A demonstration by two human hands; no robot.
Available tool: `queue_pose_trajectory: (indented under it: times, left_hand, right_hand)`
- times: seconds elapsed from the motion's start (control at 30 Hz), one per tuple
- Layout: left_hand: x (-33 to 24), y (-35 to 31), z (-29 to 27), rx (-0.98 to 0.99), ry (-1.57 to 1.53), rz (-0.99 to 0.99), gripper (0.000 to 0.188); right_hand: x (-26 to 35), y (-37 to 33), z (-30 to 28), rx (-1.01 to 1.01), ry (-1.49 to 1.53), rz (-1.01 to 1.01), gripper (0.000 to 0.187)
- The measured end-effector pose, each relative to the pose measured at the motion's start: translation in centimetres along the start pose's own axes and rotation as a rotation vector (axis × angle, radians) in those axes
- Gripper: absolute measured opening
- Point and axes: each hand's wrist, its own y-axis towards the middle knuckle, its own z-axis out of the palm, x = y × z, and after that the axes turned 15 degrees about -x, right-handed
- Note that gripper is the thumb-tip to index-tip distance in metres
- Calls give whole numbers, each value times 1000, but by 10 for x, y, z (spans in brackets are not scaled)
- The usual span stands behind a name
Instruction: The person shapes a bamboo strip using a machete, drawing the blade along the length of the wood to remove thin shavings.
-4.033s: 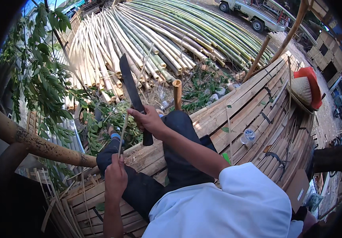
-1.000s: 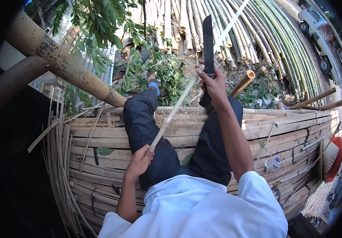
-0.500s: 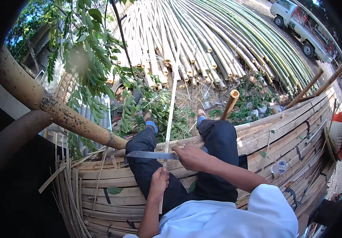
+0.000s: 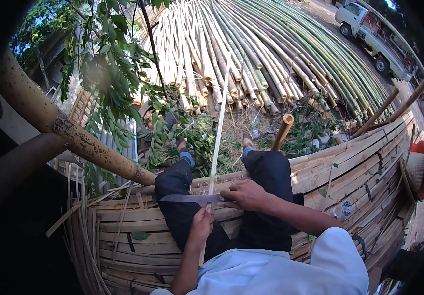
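Observation:
A long, pale bamboo strip runs from my lap out between my knees, its far end over the ground near the piled poles. My left hand is closed round its near part. In my right hand is the handle of a large knife, mostly hidden by the fingers. The blade points left and lies crosswise at the strip, just beyond my left hand. Whether its edge bites into the strip I cannot tell.
I sit on a slatted bamboo platform. A thick bamboo pole slants in at the left, with leafy branches beside it. Ahead lie many bamboo poles. A bamboo post rises near my right knee; a red-and-straw hat is far right.
My right hand and the knife have come slightly nearer to me, close to my left hand. The strip's far end has swung a little to the right.

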Motion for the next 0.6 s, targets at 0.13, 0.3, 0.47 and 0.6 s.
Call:
queue_pose_trajectory:
  times: [0.13, 0.3, 0.47, 0.6]
  left_hand:
    - [3, 2, -1, 3, 52, 48, 24]
    - [3, 9, 1, -53, 87, 28, 26]
    - [14, 14, 0, -93, 156, 137, 26]
    - [24, 18, -3, -133, 195, 181, 27]
  right_hand:
    - [-27, 3, 5, 10, -89, 93, 32]
    - [-21, 6, 10, 32, -66, 40, 36]
    - [-47, 10, 26, -6, -96, 152, 41]
    - [-28, -1, 27, 67, -93, -30, 40]
